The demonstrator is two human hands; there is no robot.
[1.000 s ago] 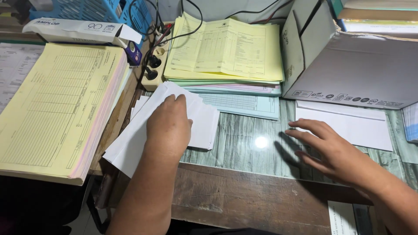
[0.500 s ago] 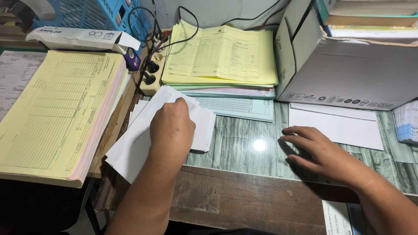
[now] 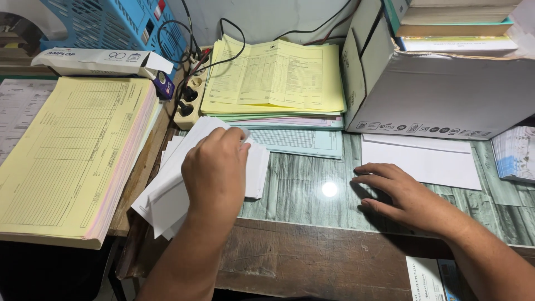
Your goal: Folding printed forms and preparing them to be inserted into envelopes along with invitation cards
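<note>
My left hand (image 3: 216,167) lies on a fanned pile of white envelopes (image 3: 167,192) at the left of the glass-topped desk (image 3: 312,184), its fingertips curled at the pile's upper edge. Whether it pinches one envelope I cannot tell. My right hand (image 3: 401,195) rests flat on the glass with fingers spread, holding nothing. Just beyond it lies a single white envelope (image 3: 423,161), apart from the fingertips.
A thick pad of yellow forms (image 3: 67,156) lies at the left. Yellow, pink and green forms (image 3: 276,83) are stacked at the back, beside a power strip (image 3: 189,100) with cables. A grey cardboard box (image 3: 446,95) stands at the right, books on top. A blue basket (image 3: 106,25) sits far left.
My right hand has slid a little leftward and nearer on the glass. My left hand stays on the envelope pile, its fingertips curling at the top edge.
</note>
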